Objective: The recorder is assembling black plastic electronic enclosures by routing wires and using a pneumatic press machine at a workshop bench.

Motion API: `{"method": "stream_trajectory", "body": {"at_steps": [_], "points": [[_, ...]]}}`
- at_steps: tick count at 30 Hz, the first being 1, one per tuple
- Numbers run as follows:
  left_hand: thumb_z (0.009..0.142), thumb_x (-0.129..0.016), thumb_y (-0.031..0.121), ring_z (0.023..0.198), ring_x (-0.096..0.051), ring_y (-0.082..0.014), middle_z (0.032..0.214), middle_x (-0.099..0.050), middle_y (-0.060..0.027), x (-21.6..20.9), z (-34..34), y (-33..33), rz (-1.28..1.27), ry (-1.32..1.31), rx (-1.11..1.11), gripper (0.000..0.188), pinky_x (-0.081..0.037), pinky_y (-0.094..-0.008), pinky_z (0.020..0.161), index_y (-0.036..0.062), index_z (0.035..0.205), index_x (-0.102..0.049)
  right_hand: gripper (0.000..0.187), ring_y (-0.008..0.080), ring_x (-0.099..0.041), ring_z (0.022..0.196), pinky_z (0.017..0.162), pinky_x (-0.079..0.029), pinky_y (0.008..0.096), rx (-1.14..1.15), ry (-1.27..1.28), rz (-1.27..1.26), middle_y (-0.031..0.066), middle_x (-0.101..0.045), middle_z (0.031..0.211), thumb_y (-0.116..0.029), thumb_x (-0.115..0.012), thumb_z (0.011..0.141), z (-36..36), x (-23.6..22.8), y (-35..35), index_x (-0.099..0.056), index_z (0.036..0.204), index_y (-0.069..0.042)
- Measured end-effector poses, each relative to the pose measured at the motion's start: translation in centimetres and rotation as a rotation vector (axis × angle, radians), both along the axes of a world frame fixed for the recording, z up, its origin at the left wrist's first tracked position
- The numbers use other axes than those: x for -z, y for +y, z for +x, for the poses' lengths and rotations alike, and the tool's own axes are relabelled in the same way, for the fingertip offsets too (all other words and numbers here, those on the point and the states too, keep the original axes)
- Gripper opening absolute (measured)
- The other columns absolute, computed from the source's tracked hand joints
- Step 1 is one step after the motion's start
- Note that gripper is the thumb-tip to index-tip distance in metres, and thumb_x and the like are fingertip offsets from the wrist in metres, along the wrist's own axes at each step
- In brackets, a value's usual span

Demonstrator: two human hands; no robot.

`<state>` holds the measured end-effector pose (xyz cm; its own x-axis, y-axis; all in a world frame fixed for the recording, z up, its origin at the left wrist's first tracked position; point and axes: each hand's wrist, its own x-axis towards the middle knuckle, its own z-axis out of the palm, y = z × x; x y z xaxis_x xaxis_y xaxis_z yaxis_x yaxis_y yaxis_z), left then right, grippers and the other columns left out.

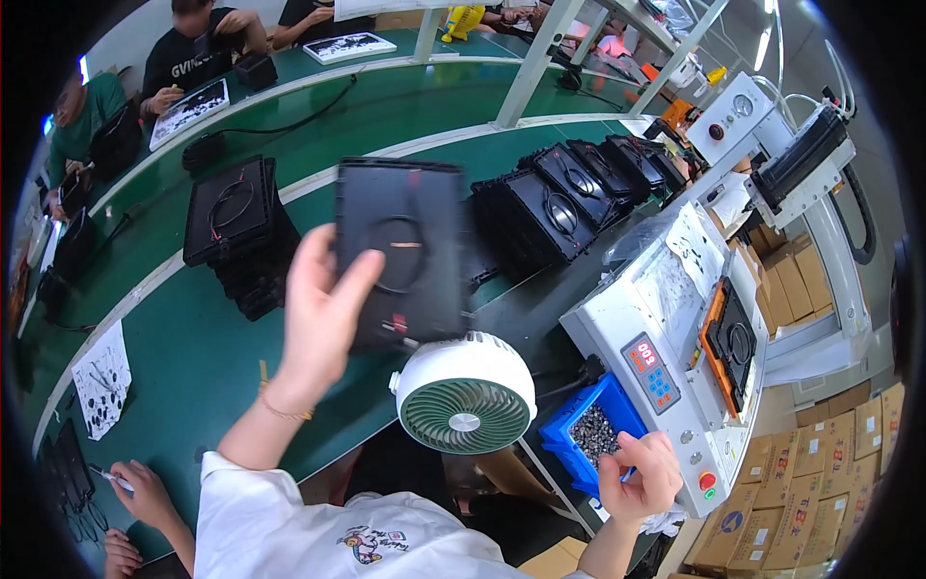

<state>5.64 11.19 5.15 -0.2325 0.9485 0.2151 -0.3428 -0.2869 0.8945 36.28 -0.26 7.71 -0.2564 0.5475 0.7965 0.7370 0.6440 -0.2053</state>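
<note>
Nearest, the wearer's white shirt (318, 531), with a small print on the chest. From where I stand, the other parts run as follows, in descending size. Green workbench (164, 357), curving across the room. White machine (617, 309), right, with a keypad on its front; an orange-framed fixture (713, 328) on it carries a black part. Row of black casings (555, 217), some topped by looped cables, along the bench. Stack of black casings (236, 232), left of the row. Black panel (434, 261), slightly blurred, raised between stack and row, a cable ring on its face. White round fan (468, 400), just below the panel. Blue bin (558, 446), beside the machine, holding small metal pieces (590, 432). Left hand (323, 304): clamps the panel's left side, thumb across its face. Right hand (641, 473): at the bin, fingers curled toward the thumb; whether they pinch anything, I cannot tell.
</note>
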Motion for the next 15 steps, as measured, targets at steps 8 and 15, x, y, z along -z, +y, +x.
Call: {"method": "stream_trajectory", "body": {"at_steps": [8,15], "points": [[0.090,-0.061,0.009,0.090,-0.061,-0.0143,0.102,-0.063,-0.0130,6.7,-6.9,0.7,-0.352,0.171,-0.160,0.034,-0.050,-0.0271,0.079,-0.0049,0.117,-0.044,0.032,0.0121,-0.045,0.043,0.049,-0.033,0.0250,0.089,-0.068,-0.092,-0.0030,-0.051,0.052,0.003,-0.075,0.065,1.8,3.1,0.0,-0.068,0.096,-0.003],[0.097,-0.045,0.046,0.075,-0.063,-0.0325,0.075,-0.062,-0.0208,5.3,-8.1,1.6,-0.410,1.052,-0.280,0.054,-0.048,-0.0402,0.067,-0.0065,0.094,-0.054,0.021,0.0171,-0.054,0.053,0.051,-0.039,0.0291,0.210,-0.204,-0.276,0.0026,-0.058,0.063,-0.002,-0.075,0.069,4.0,3.6,-1.1,-0.069,0.089,-0.004]]}}
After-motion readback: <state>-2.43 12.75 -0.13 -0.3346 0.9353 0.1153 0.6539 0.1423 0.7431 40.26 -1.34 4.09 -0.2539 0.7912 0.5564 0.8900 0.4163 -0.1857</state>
